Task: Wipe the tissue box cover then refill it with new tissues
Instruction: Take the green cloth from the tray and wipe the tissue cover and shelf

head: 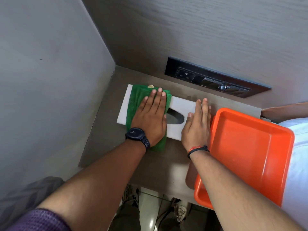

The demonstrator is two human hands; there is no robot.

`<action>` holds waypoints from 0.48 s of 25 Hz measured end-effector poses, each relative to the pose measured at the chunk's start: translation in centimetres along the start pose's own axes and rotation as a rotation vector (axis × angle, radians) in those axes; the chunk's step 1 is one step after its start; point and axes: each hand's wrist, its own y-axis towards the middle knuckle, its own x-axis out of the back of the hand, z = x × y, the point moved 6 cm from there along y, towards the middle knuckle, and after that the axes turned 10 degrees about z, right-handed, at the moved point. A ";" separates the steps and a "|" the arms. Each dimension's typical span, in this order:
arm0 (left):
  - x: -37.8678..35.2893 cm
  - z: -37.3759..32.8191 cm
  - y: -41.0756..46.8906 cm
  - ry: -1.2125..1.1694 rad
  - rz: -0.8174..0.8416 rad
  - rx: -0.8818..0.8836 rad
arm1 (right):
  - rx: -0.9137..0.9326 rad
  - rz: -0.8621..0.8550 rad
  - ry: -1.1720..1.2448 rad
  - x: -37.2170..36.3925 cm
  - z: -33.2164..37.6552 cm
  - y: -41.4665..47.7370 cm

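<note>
A pale grey tissue box cover (182,105) lies flat on a small brown table, its oval slot (175,116) facing up and dark inside. A folded green cloth (135,100) covers the cover's left half. My left hand (150,117), with a black watch on the wrist, presses flat on the cloth, fingers together. My right hand (197,124) lies flat on the cover's right end, fingers extended, holding it down. No tissues are visible.
An orange plastic tray (250,147) sits at the right, overhanging the table's (106,147) front edge and touching my right hand. A black socket panel (215,77) is set in the back wall. A grey wall closes the left side. White fabric lies at far right.
</note>
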 end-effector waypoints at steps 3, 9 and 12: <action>0.7 2.6 0.7 0.017 -0.014 -0.020 | 0.003 0.002 -0.008 0.0 -0.1 0.1; 1.1 4.5 1.0 -0.015 -0.036 0.087 | -0.028 0.027 -0.042 0.0 0.0 0.0; 0.9 3.8 1.0 -0.030 -0.003 0.123 | -0.067 -0.023 -0.155 0.8 0.7 -0.6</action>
